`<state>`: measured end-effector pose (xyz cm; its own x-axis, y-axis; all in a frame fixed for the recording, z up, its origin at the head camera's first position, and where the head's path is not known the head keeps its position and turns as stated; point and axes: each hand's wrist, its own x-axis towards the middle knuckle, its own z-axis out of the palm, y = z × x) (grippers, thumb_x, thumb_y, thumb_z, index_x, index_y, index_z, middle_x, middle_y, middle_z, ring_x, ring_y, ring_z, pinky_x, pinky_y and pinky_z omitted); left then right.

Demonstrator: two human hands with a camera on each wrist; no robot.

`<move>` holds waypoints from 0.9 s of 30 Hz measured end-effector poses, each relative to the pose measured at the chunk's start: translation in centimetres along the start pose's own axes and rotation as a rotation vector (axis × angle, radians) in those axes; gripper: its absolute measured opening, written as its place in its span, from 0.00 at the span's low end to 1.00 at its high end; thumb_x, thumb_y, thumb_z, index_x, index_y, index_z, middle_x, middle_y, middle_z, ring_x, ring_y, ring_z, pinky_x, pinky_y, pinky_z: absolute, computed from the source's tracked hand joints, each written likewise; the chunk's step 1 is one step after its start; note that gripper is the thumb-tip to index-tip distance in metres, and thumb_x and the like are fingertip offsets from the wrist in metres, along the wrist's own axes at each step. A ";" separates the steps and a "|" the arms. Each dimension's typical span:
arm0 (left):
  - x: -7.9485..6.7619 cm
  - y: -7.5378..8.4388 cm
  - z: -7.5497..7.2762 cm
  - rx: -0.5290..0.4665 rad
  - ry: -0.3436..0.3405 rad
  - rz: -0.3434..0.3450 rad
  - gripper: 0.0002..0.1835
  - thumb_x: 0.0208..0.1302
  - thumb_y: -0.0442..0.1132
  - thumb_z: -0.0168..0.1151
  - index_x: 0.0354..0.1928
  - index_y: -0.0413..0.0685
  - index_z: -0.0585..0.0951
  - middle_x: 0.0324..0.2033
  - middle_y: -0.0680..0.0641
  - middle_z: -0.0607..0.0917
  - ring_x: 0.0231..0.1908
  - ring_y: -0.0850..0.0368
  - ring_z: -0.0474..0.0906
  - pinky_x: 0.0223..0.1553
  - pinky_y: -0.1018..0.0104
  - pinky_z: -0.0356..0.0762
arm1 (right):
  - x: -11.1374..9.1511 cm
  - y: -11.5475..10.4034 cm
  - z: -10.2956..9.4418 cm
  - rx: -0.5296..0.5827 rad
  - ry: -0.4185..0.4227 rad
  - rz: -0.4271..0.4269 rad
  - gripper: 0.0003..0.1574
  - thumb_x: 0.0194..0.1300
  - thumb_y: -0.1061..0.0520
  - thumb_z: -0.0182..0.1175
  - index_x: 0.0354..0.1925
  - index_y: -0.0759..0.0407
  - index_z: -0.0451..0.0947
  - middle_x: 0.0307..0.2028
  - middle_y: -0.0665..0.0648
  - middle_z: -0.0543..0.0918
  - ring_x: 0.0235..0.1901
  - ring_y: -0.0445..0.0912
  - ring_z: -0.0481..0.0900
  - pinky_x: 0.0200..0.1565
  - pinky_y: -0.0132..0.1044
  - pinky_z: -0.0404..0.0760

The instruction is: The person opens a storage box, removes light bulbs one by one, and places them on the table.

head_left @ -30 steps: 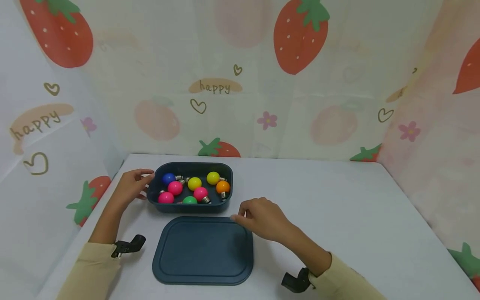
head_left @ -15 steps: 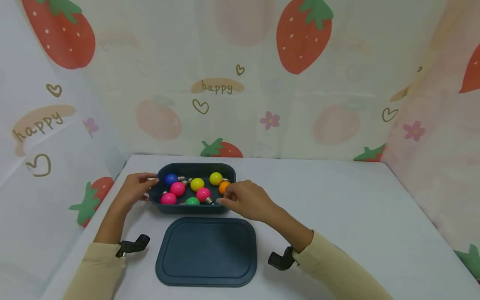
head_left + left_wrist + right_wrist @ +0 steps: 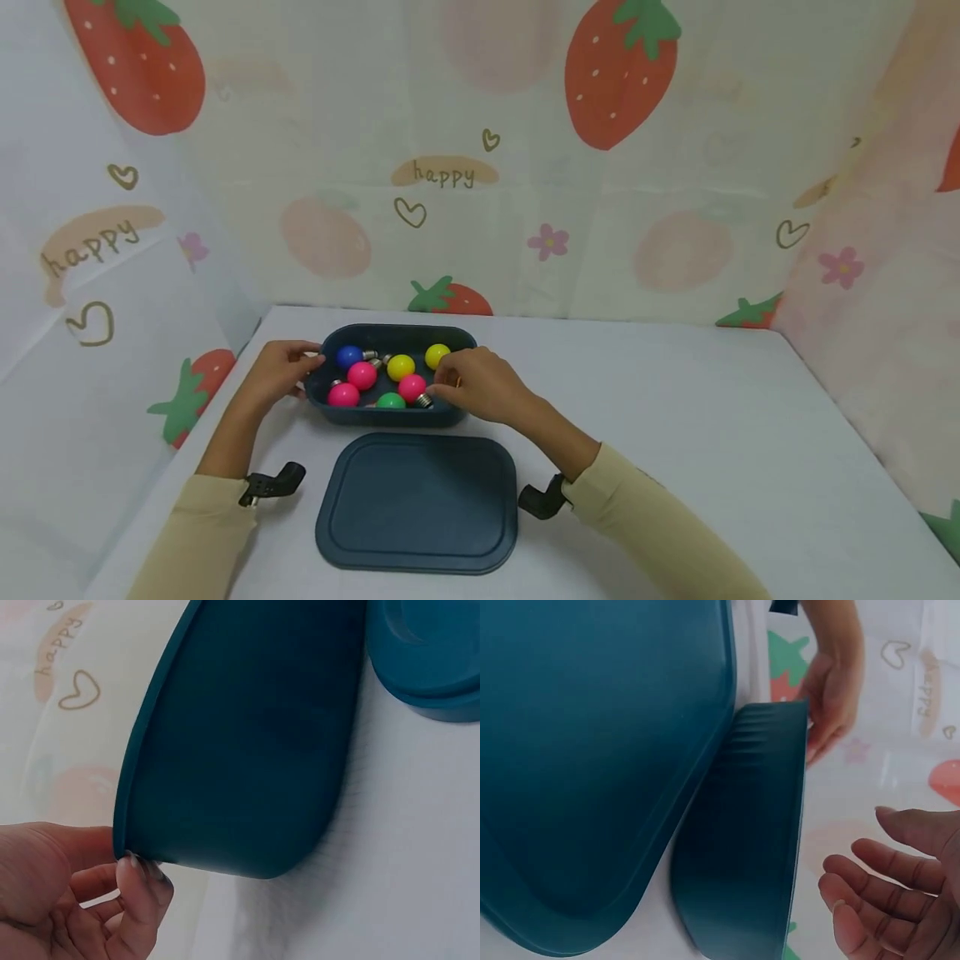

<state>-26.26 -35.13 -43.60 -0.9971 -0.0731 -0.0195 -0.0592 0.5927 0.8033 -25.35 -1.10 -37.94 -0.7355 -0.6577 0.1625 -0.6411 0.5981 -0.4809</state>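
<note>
A dark blue plastic box (image 3: 393, 417) stands on the white table, holding several small coloured light bulbs, among them a blue bulb (image 3: 349, 357), a yellow bulb (image 3: 401, 367) and a green bulb (image 3: 391, 401). My left hand (image 3: 281, 371) grips the box's left end at the rim; in the left wrist view its fingertips (image 3: 142, 889) meet the wall there. Above the box's right end hovers my right hand (image 3: 480, 383), covering the bulbs beneath it. The right wrist view shows its fingers (image 3: 877, 889) loosely bent, apart from one another, with nothing between them.
In front of the box lies a flat dark blue lid (image 3: 417, 504), close to its near wall. White table surface (image 3: 675, 433) stretches out to the right. Strawberry-printed cloth (image 3: 525, 208) encloses the back and both sides.
My right hand has moved left and forward from over the lid's far right corner to over the box's right end, hiding the orange bulb. My left hand stays at the box's left end.
</note>
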 end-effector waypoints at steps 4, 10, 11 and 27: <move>0.2 0.3 0.0 0.056 0.004 0.027 0.23 0.75 0.39 0.58 0.62 0.27 0.75 0.48 0.26 0.81 0.35 0.46 0.80 0.26 0.64 0.83 | 0.1 0.1 0.1 -0.015 0.004 0.016 0.13 0.67 0.47 0.68 0.40 0.56 0.86 0.30 0.48 0.85 0.31 0.41 0.79 0.32 0.30 0.78; -0.1 0.5 -0.1 0.118 0.022 0.046 0.22 0.74 0.36 0.58 0.61 0.25 0.75 0.47 0.25 0.81 0.30 0.47 0.80 0.25 0.63 0.83 | 0.2 0.0 0.1 -0.021 -0.003 0.008 0.13 0.67 0.47 0.69 0.39 0.56 0.86 0.29 0.48 0.84 0.29 0.41 0.78 0.31 0.30 0.78; -0.1 0.5 -0.1 0.123 0.024 0.047 0.21 0.74 0.36 0.58 0.61 0.25 0.75 0.46 0.25 0.81 0.29 0.48 0.80 0.25 0.63 0.83 | 0.3 0.1 0.1 -0.021 -0.002 0.006 0.13 0.67 0.48 0.69 0.39 0.56 0.86 0.29 0.48 0.84 0.29 0.41 0.78 0.31 0.30 0.78; -0.2 0.9 0.2 0.141 0.021 0.036 0.21 0.75 0.36 0.57 0.61 0.24 0.75 0.47 0.25 0.80 0.30 0.46 0.82 0.25 0.64 0.83 | 1.9 0.7 1.1 -0.027 0.000 0.001 0.14 0.66 0.53 0.70 0.45 0.62 0.86 0.35 0.53 0.87 0.34 0.44 0.81 0.38 0.33 0.81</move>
<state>-26.10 -34.41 -42.99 -0.9976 -0.0663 0.0215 -0.0313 0.7017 0.7118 -27.01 -2.46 -38.94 -0.7362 -0.6572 0.1616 -0.6460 0.6111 -0.4574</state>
